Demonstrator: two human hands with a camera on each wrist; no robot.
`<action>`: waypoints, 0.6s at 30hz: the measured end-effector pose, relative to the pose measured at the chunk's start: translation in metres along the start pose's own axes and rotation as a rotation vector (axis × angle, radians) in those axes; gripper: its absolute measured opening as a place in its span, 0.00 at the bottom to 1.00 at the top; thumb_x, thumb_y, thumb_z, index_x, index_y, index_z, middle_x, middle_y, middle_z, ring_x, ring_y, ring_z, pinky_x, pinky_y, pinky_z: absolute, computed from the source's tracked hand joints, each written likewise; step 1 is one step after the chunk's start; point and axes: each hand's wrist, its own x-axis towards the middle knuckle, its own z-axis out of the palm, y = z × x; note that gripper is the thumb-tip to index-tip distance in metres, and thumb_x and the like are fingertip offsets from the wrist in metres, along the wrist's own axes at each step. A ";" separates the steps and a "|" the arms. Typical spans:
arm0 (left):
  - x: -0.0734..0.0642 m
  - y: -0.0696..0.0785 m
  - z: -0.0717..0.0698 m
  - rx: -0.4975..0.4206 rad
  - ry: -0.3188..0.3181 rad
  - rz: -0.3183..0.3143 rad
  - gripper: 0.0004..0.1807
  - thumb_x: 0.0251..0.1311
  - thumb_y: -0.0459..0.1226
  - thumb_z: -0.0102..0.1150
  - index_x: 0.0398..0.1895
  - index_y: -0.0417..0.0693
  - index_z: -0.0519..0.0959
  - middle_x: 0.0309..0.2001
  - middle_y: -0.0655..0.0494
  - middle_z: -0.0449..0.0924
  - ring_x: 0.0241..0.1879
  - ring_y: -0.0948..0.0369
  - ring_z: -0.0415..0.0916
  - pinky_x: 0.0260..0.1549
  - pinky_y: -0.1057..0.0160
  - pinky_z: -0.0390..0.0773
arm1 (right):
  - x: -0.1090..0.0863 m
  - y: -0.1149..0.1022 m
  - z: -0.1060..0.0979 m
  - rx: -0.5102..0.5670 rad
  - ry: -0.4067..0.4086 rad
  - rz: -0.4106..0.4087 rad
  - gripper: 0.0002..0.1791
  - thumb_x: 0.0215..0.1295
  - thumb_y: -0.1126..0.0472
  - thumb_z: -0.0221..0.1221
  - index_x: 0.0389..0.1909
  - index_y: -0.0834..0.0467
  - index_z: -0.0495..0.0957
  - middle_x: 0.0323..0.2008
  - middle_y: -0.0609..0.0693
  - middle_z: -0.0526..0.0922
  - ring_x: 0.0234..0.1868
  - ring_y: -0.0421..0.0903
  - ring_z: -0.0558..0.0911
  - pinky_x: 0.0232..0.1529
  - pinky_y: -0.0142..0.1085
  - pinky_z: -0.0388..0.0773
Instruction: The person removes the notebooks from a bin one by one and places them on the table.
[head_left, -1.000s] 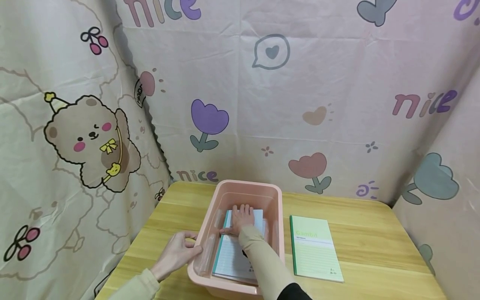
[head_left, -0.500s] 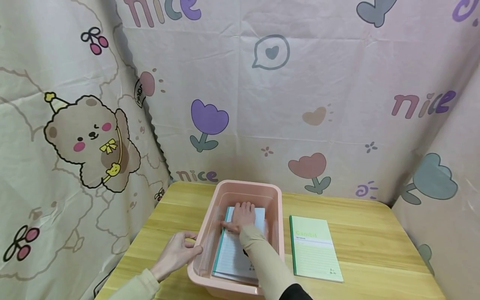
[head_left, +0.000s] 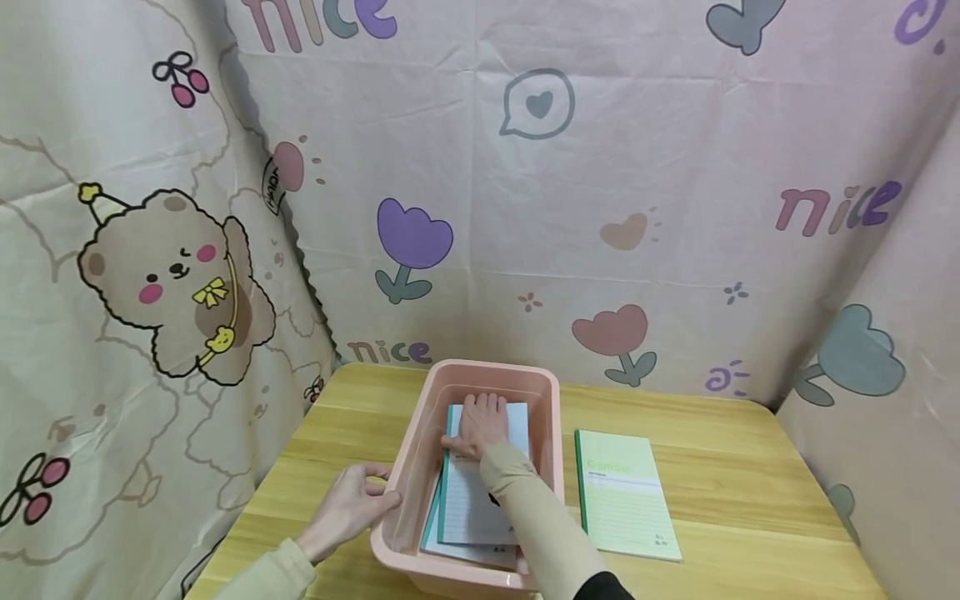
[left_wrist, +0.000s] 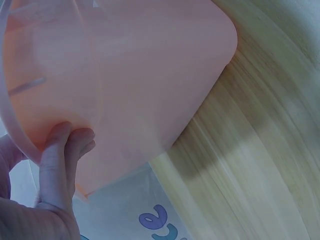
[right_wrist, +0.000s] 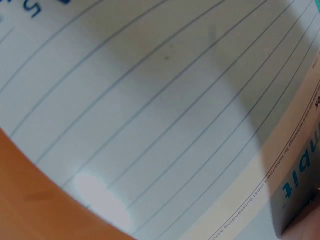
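On the table, the pink plastic bin (head_left: 555,433) has its left rim pinched by my left hand (head_left: 352,504), thumb on one side and fingers on the other. The left wrist view shows those fingers against the bin's outer wall (left_wrist: 150,90). Inside the bin my right hand (head_left: 483,427) grips the upper part of a pale blue lined notebook (head_left: 468,508), thumb at its left spine edge and fingers at the top. Another blue notebook (head_left: 465,554) lies under it, mostly covered. The right wrist view is filled by the notebook's ruled cover (right_wrist: 165,115).
A light green notebook (head_left: 630,500) with a dark green spine lies on the wooden table (head_left: 735,475) right of the bin. Printed cloth (head_left: 540,225) hangs behind and along both sides.
The top blue notebook has shifted up and away from the lower one, whose left and bottom edges now show. My right hand moved with it; my left hand stays on the rim.
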 end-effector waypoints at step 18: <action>0.000 0.000 0.000 0.015 -0.006 -0.005 0.25 0.53 0.31 0.60 0.54 0.22 0.74 0.35 0.37 0.89 0.32 0.54 0.88 0.28 0.61 0.87 | 0.001 0.002 -0.049 -0.029 0.057 -0.084 0.40 0.54 0.22 0.56 0.43 0.56 0.72 0.39 0.53 0.78 0.40 0.51 0.73 0.46 0.43 0.72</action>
